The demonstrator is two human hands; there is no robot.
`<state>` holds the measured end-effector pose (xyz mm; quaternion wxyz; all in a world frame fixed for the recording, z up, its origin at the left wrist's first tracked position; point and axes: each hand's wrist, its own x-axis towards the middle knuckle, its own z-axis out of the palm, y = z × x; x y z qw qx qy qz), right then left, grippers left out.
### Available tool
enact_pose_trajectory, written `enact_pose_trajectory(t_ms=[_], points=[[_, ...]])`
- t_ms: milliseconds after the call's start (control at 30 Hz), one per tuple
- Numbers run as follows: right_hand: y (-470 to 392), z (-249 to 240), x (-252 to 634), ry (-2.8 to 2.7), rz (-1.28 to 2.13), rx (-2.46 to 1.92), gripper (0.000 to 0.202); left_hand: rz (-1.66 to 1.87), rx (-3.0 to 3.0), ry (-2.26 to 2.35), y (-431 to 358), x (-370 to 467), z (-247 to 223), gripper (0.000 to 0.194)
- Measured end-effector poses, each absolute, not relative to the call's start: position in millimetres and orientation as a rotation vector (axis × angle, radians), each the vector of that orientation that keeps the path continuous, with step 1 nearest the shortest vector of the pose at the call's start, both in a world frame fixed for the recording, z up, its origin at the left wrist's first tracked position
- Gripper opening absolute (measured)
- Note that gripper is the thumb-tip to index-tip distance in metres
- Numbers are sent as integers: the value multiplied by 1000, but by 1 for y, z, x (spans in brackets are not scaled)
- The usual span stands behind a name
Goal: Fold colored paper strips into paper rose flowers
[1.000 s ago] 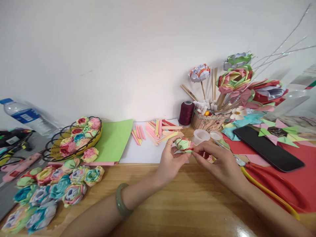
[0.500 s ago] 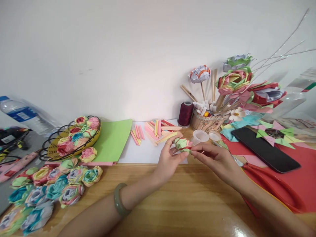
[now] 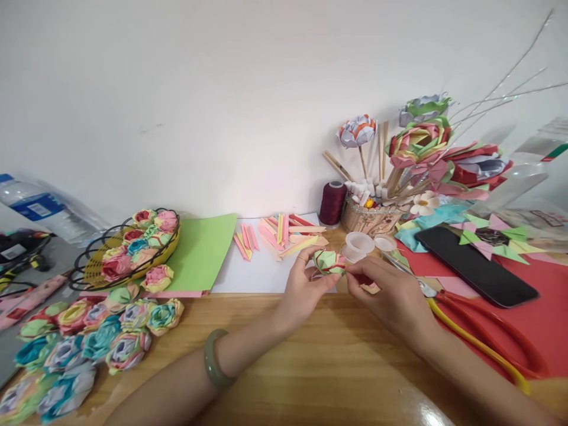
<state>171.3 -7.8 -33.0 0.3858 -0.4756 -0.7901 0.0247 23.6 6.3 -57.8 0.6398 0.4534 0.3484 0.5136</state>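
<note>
A small green, pink and red folded paper flower [image 3: 327, 261] is held above the front edge of the white sheet. My left hand [image 3: 304, 290] grips its left side and underside between thumb and fingers. At its right side, my right hand [image 3: 381, 290] has thumb and index finger pinched together; what they pinch is too small to make out. Folded pink and yellow paper strips [image 3: 284, 234] lie on the white sheet [image 3: 266, 284] behind my left hand. A clear round container [image 3: 358, 245] stands just behind the flower.
Several paper flowers [image 3: 128, 349] lie at the left, by a yellow basket [image 3: 95, 266]. Dark red thread [image 3: 332, 204] stands beside a decorated pot [image 3: 373, 218] with paper flowers. Scissors [image 3: 492, 325] and a black phone [image 3: 479, 266] lie at the right.
My right hand has turned and its fingers have curled in more beside the flower. More of the scissors now shows. My left hand and the flower have hardly moved.
</note>
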Motion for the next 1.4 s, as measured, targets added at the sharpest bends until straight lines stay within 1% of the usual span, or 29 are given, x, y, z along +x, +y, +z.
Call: enact_pose_trajectory(t_ms=[100, 300, 400, 667, 767, 933, 1000, 1233, 1400], points=[[-10, -32, 170, -1986, 150, -1179, 12, 1172, 1035, 805, 6, 24, -57, 42], [-6, -28, 173, -1804, 772, -1195, 18, 1215, 1034, 793, 7, 22, -57, 40], [-4, -30, 174, -1709, 894, -1197, 19, 1202, 1028, 771, 7, 23, -57, 40], [-2, -26, 174, -1676, 1016, -1232, 27, 1136, 1007, 769, 8, 22, -54, 41], [-3, -24, 176, -1739, 983, -1229, 28, 1151, 994, 764, 8, 22, -55, 39], [-5, -24, 177, -1851, 775, -1244, 21, 1152, 1008, 777, 7, 21, -55, 41], [-6, -23, 176, -1870, 740, -1245, 20, 1161, 1009, 774, 6, 21, -55, 42], [-6, -21, 176, -1813, 863, -1239, 24, 1171, 1000, 688, 7, 22, -55, 42], [-4, -22, 176, -1790, 846, -1256, 25, 1170, 1013, 707, 6, 22, -56, 42]])
